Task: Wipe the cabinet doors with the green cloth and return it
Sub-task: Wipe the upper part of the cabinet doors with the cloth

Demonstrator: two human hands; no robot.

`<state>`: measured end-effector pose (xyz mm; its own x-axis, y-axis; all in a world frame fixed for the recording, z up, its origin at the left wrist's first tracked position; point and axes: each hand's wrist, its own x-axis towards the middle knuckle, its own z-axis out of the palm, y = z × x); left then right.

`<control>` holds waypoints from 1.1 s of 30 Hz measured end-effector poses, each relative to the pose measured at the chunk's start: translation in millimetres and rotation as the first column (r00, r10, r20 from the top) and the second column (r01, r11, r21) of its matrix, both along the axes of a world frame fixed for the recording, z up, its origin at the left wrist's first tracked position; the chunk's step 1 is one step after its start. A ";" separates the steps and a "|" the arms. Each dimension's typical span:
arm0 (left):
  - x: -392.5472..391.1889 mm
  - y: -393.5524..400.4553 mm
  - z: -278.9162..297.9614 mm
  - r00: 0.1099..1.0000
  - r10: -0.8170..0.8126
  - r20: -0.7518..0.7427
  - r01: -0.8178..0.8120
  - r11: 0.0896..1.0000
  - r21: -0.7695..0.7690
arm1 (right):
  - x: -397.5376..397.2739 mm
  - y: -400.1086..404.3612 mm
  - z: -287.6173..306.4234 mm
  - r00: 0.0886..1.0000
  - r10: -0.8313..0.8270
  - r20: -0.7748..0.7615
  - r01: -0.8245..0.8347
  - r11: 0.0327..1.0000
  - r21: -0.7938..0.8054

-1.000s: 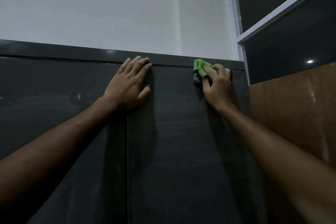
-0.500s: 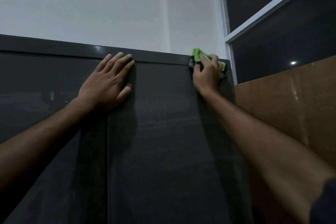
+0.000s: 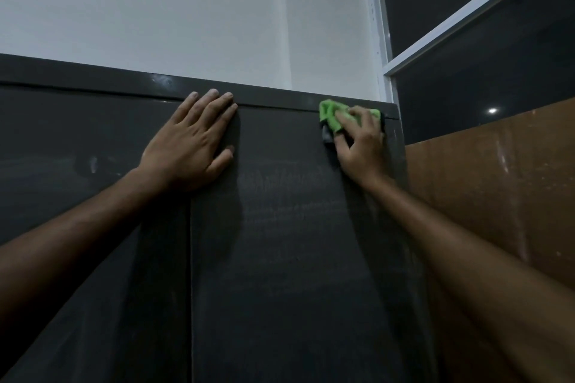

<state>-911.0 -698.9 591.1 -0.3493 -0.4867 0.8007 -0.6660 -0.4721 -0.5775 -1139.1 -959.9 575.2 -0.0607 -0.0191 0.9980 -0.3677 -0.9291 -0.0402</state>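
Two tall dark grey cabinet doors fill the view, the right door and the left door, split by a vertical seam. My right hand presses the bunched green cloth against the top right corner of the right door; the fingers cover most of the cloth. My left hand lies flat with fingers spread across the seam near the doors' top edge, holding nothing. Faint streaks show on the right door below the cloth.
A dark trim strip runs above the doors, under a white wall. A brown wooden panel stands right of the cabinet. Above the panel is a dark recess with a white frame.
My right hand slid the cloth up to the door's top edge and now sits slightly lower, still at the top right corner. My left hand stayed flat on the seam. The view shifted a little.
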 end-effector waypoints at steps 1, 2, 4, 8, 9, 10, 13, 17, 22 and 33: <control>0.3 -0.3 0.5 1.000 0.001 0.004 -0.001 1.000 0.003 | -4.3 -4.0 -15.9 0.997 -0.005 -0.081 -0.002 0.997 -0.082; 0.4 -0.7 1.0 1.000 0.000 0.007 0.000 1.000 0.008 | -13.2 -11.1 -27.5 0.990 -0.025 -0.141 0.006 0.991 -0.131; 0.0 -0.7 1.9 1.000 0.002 0.008 -0.002 1.000 0.009 | -32.7 -26.1 -24.9 0.992 -0.051 -0.115 0.041 0.995 -0.088; 0.5 -1.4 1.9 1.000 0.013 0.014 -0.013 1.000 0.010 | -35.9 -31.8 35.1 0.989 -0.045 0.143 0.014 0.977 0.211; 1.3 -1.5 2.0 1.000 0.011 0.016 -0.011 1.000 0.008 | -28.4 -24.2 42.3 0.988 -0.054 0.144 0.023 0.979 0.204; 1.9 -1.7 1.6 1.000 0.008 0.015 -0.008 1.000 0.007 | -20.0 -16.1 41.9 0.991 -0.043 0.124 0.023 0.987 0.160; 2.8 -0.8 1.0 1.000 0.003 0.014 -0.003 1.000 0.003 | -10.4 -9.7 -1.7 0.998 0.025 -0.052 -0.028 0.998 -0.062; 1.6 -4.1 0.9 1.000 -0.016 0.017 0.016 1.000 -0.014 | -42.6 -48.7 -26.7 0.999 -0.004 -0.034 0.003 0.999 -0.047; 4.3 -5.2 1.7 0.999 -0.043 0.027 0.044 0.998 -0.038 | -43.0 -62.0 35.8 0.988 -0.003 0.154 -0.024 0.984 0.175; 4.1 -6.4 1.1 1.000 -0.012 0.018 0.013 0.998 -0.058 | -62.3 -88.5 29.1 0.995 -0.034 0.094 0.022 0.991 0.130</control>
<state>-906.9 -705.4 592.2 -0.3698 -0.4348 0.8211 -0.6621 -0.4967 -0.5612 -1201.3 -1048.4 604.3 -0.1579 -0.1438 0.9769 -0.3822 -0.9033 -0.1948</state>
